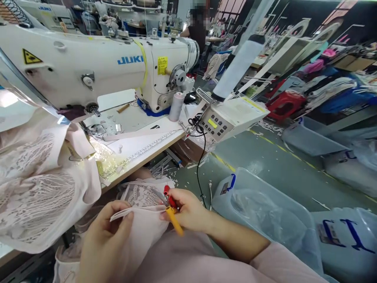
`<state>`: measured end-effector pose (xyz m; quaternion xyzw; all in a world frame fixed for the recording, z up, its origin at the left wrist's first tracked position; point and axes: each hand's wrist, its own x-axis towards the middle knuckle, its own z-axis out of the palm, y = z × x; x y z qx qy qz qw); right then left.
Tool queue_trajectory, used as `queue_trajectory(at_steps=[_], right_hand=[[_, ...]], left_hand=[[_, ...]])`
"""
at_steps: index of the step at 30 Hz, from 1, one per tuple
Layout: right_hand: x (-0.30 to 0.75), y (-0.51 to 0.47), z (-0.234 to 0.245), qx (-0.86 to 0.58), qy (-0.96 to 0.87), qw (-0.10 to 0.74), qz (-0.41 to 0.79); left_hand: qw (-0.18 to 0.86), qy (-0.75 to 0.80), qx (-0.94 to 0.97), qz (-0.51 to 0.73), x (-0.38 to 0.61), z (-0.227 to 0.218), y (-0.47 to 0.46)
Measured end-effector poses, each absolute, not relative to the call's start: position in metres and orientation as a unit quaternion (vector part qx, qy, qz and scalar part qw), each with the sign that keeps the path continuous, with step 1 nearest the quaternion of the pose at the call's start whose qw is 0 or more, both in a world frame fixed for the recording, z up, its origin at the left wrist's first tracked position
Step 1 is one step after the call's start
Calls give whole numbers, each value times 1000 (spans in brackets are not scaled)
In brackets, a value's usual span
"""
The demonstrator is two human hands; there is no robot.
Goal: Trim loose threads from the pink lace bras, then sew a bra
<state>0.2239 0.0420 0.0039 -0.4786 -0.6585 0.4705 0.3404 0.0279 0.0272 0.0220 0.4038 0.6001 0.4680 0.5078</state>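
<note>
Low in the view, my left hand (pixel 107 236) pinches the folded edge of a pale pink fabric piece (pixel 149 226) between thumb and fingers. A lace panel (pixel 144 195) shows behind that edge. My right hand (pixel 191 210) is closed around thread snips (pixel 175 221) with one red and one orange-yellow handle. The snips are at the right end of the same folded edge, and my right fingertips are close against the cloth. Their blades are partly hidden, so I cannot tell whether they touch it. More pale pink lace garments (pixel 44 188) lie on the table at the left.
A white JUKI sewing machine (pixel 108 65) stands on the table (pixel 147 147), with a thread cone (pixel 176 107) and a control box (pixel 232 118) at its right. A clear plastic bin (pixel 265 220) sits on the floor at right. Another person (pixel 198 33) is farther back.
</note>
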Motion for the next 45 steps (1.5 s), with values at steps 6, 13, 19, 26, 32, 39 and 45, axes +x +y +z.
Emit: queue_trajectory(at_steps=[6,13,19,26,32,39,45], right_hand=[[234,50,15,-425,-637,313,561],[250,70,53,-400,-694,274,532],[247,79,27,-433,-778,229,393],[243,78,-5,-478,-714,222,460],[238,83,-1,-470,-732,197,452],[227,85,9,-421,-755,186,468],[221,74,6,-419,-708,260,506]], left_hand=[[556,561,421,446,23,18,30],[629,510,375,452,34,42,39],[658,522,308,447,36,12,47],[627,558,342,423,27,-17,47],[173,581,708,362,10,-13,45],[-13,376,885,274,42,9,46],[428,496,707,266,30,-4,53]])
